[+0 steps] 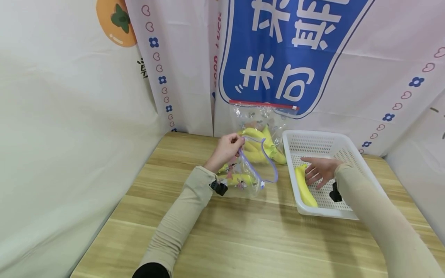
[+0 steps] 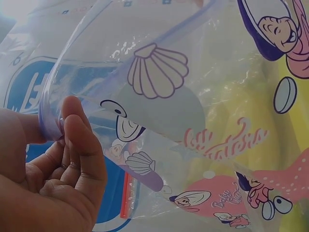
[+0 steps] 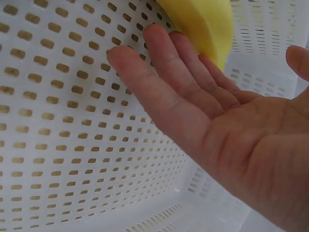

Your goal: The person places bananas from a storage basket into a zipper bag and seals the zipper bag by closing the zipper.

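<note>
My left hand (image 1: 229, 148) pinches the purple-edged rim of a clear zip bag (image 1: 255, 179) between thumb and fingers. That bag's mouth gapes open, and a banana (image 1: 240, 179) lies inside it. Printed shells and cartoon figures cover the plastic in the left wrist view, where the left hand (image 2: 72, 164) grips the rim. Over in the white basket (image 1: 365, 170), my right hand (image 1: 321, 172) reaches down with fingers spread beside a single banana (image 1: 306, 187). In the right wrist view the fingertips lie right by this banana (image 3: 203, 24), the thumb held apart.
Behind the purple-edged bag, a second clear bag with a red zip (image 1: 264, 104) holds several bananas (image 1: 260, 144) against the printed backdrop (image 1: 194, 69). The basket stands at the right of the wooden table (image 1: 243, 239), beside these bags.
</note>
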A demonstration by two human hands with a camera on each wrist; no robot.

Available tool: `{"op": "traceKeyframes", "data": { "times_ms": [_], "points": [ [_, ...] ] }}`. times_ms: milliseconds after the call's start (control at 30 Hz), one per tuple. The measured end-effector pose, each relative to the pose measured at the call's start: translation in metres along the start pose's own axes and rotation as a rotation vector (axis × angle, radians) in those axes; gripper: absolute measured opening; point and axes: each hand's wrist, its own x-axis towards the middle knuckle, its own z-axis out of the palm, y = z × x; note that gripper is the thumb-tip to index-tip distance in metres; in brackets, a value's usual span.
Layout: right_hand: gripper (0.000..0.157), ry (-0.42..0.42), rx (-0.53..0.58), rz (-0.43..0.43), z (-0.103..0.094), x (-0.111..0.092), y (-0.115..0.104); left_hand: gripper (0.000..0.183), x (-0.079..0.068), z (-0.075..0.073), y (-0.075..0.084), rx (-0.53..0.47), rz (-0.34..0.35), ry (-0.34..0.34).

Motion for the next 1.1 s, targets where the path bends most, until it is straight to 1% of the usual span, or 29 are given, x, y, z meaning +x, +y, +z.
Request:
{"op": "traceKeyframes", "data": {
  "times_ms": [267,333,433,500,567,600,733,933,1100],
  "points": [
    [0.088,-0.004,0.013,0.013,0.005,0.007,0.003,0.024,0.001,0.001,0.001,-0.009,0.006,-0.004],
    [0.087,-0.013,0.024,0.005,0.005,0.008,0.003,0.023,-0.004,0.000,0.009,-0.006,0.003,-0.006],
    [0.085,-0.029,0.047,-0.013,0.005,0.010,0.006,0.023,-0.004,0.000,0.009,0.000,0.000,-0.015],
    [0.082,-0.036,0.058,-0.022,0.005,0.011,0.008,0.024,-0.004,0.000,0.009,0.007,-0.010,-0.017],
    [0.079,-0.033,0.066,-0.028,0.004,0.013,0.009,0.027,0.002,0.001,0.000,0.006,-0.004,-0.015],
    [0.077,-0.034,0.065,-0.033,0.004,0.013,0.009,0.027,0.001,0.001,0.000,0.007,0.001,-0.012],
    [0.068,-0.027,0.066,-0.049,0.005,0.012,0.010,0.023,0.002,0.002,0.000,0.014,0.013,0.000],
    [0.053,0.001,0.065,-0.063,0.007,0.013,0.010,0.021,0.001,0.002,0.000,0.019,-0.002,-0.004],
    [0.048,0.007,0.072,-0.081,0.009,0.014,0.010,0.021,0.001,0.003,0.002,0.020,-0.004,0.000]
  ]
}}
